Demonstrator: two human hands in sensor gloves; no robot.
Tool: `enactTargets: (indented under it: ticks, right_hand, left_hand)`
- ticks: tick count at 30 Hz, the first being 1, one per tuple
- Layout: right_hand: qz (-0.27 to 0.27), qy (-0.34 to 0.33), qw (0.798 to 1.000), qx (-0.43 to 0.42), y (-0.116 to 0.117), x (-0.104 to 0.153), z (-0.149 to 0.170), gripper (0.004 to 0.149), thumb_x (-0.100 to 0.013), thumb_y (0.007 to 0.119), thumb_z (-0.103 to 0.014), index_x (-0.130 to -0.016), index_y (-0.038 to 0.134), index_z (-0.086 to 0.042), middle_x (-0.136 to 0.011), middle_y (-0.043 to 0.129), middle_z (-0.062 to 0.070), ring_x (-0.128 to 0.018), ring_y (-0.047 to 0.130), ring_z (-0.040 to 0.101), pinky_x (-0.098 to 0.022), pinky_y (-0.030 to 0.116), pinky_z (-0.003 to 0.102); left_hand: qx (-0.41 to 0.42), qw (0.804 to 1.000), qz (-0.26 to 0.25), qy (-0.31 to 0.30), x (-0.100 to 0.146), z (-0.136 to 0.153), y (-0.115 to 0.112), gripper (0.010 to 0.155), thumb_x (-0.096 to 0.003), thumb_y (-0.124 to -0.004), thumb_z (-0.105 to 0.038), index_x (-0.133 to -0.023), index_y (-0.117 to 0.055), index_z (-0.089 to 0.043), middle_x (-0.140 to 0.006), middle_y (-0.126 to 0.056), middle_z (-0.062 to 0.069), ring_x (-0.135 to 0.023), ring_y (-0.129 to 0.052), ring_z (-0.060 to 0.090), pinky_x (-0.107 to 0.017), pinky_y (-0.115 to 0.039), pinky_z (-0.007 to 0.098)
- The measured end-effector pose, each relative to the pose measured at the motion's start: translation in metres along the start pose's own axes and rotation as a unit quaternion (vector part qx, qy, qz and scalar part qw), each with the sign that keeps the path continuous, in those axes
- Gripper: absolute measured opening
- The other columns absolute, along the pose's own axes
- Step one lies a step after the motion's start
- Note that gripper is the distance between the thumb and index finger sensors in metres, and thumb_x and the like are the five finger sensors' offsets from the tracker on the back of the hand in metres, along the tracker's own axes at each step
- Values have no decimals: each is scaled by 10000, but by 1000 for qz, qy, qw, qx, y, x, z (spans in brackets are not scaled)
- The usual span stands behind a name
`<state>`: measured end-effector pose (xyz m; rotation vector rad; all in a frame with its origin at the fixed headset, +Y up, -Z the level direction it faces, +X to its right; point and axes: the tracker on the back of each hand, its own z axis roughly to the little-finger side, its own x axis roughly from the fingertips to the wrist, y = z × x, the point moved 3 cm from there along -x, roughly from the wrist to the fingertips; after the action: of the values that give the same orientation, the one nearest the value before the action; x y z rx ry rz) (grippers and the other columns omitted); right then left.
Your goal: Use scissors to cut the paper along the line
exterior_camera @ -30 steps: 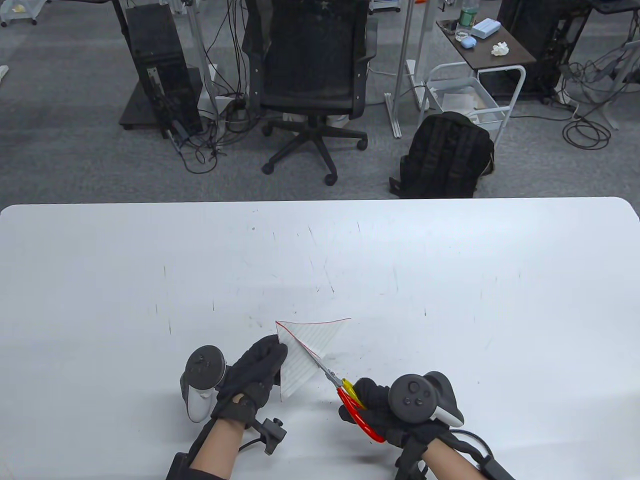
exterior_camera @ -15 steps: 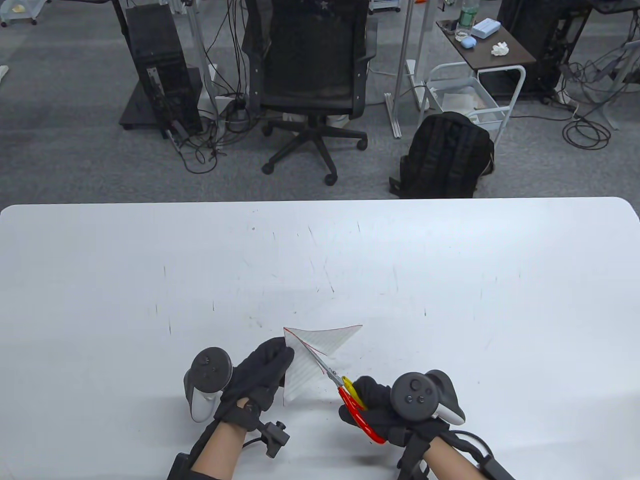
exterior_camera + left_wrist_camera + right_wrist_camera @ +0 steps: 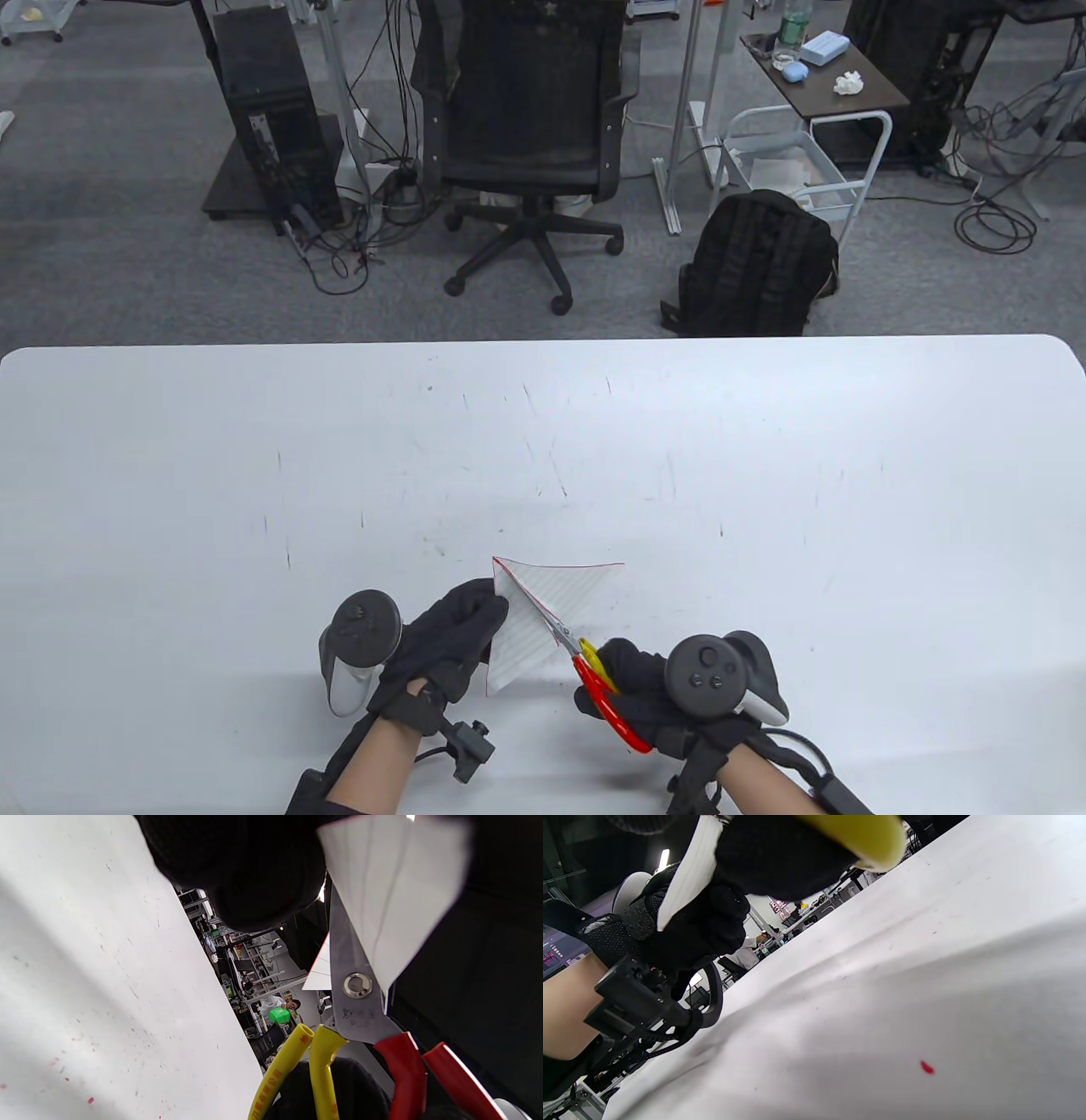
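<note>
Scissors (image 3: 585,658) lie w/ long axis running from handles at 5 o'clock to tips at 11 o'clock, blades pointing up-left along the red line into the paper (image 3: 543,615). Handles red + yellow, blades steel w/ a round pivot rivet in the left wrist view; blades only narrowly apart, paper between them. Paper is white, ruled, roughly triangular, red line along its top edge and down the diagonal; held off the table (image 3: 764,475) near its front edge, centre. Left hand (image 3: 445,641) pinches the paper's left edge, fingers curled tight on it. Right hand (image 3: 645,692) grips the handles, fingers through the loops, closed round them. Table's front edge sits just behind both wrists; wide bare white top toward 12, 9 and 3 o'clock, only scuffs + small red specks on it
</note>
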<state>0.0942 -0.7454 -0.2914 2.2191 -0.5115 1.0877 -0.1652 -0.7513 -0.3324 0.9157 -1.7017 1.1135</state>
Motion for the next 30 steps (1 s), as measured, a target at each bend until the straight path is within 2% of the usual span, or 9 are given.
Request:
enactTargets:
  ticks: [10,14,18,30]
  right_hand:
    - [15,4,1000,2,-2,0,1,654,-550,620,-568,-872,612,1,-603,857,168,-263,935,56,-216,740,284]
    - [-24,7,1000,-10,2,0,3,697,-572,571,-592,-904,563,21,-653,826,194,-314,925,79,-253,735,311]
    - [-26,8,1000,-6,3,0,3,708,-574,561,-598,-911,554,25,-665,823,194,-327,925,86,-264,736,318]
    - [-23,35,999,-20,3,-13,-2,691,-583,573,-582,-901,579,31,-643,841,194,-313,940,80,-249,752,302]
  left_hand:
    - [0,1000,3,1,-1,1,1,392,-632,-661,-407,-962,-700,-198,-760,-909,-2,-583,-971,91,-439,-851,217]
    - [-14,1000,14,2,-2,2,1,392,-622,-682,-396,-948,-726,-184,-744,-918,20,-566,-972,110,-432,-850,238]
    - [-43,998,35,3,-4,2,-5,391,-618,-688,-392,-939,-738,-175,-735,-924,23,-556,-976,114,-424,-853,244]
    - [2,1000,18,18,-5,9,1,398,-620,-687,-396,-935,-747,-161,-721,-937,16,-541,-989,99,-411,-863,229]
